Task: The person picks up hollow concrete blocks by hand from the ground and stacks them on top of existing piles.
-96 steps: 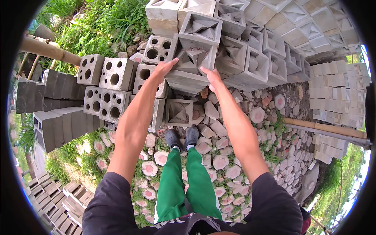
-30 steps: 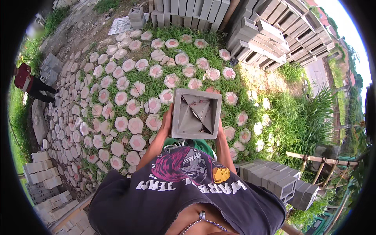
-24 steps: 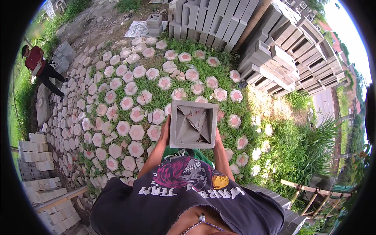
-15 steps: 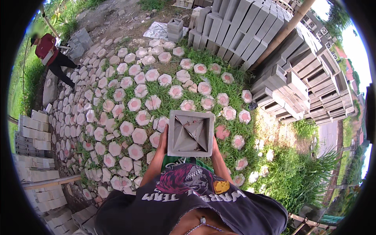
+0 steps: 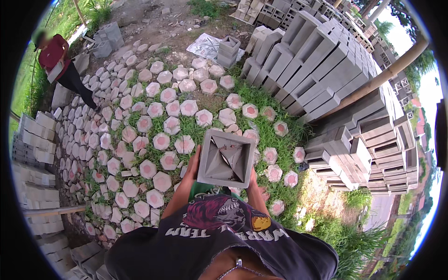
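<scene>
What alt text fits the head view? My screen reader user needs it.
A person carries a square grey concrete vent block, left hand and right hand on its sides, over hexagonal pavers in grass, with stacked grey blocks to the right.

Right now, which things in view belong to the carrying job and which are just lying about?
In hand:
square grey vent block
left hand on its left side
right hand on its right side

Lying about:
stacked grey blocks
hexagonal pavers in the grass
small block pile
another person at the far left
</scene>
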